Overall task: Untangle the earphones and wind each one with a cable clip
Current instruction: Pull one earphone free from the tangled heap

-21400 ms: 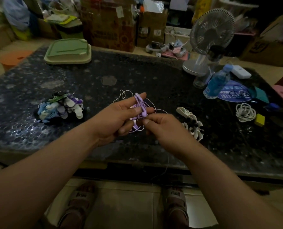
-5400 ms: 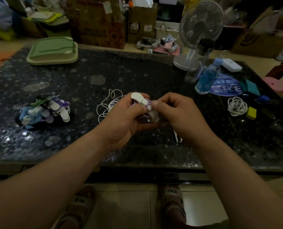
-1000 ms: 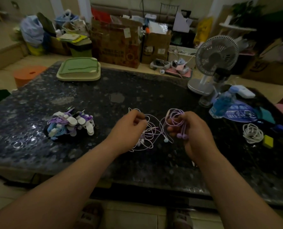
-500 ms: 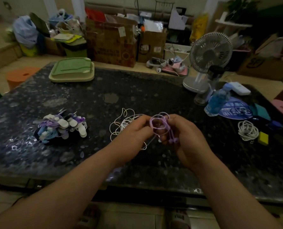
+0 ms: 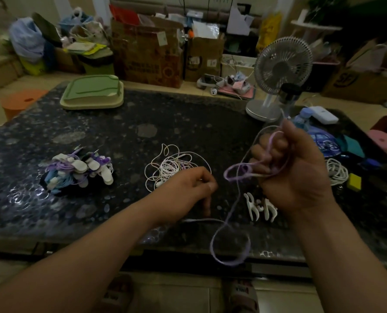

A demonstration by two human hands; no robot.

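right hand (image 5: 300, 175) raised, fingers curled round purple earphone (image 5: 229, 222). its cord hangs below the hand in a slack loop past the table (image 5: 188, 123) edge, likely lifted so its weight draws it clear of the white tangle (image 5: 170, 168) just beyond left hand (image 5: 188, 188). left hand low, fingers curled; holding anything, cannot tell. clips (image 5: 255, 206) under right hand. half a second back both hands met on a tight purple coil; now parted, coil fallen open.
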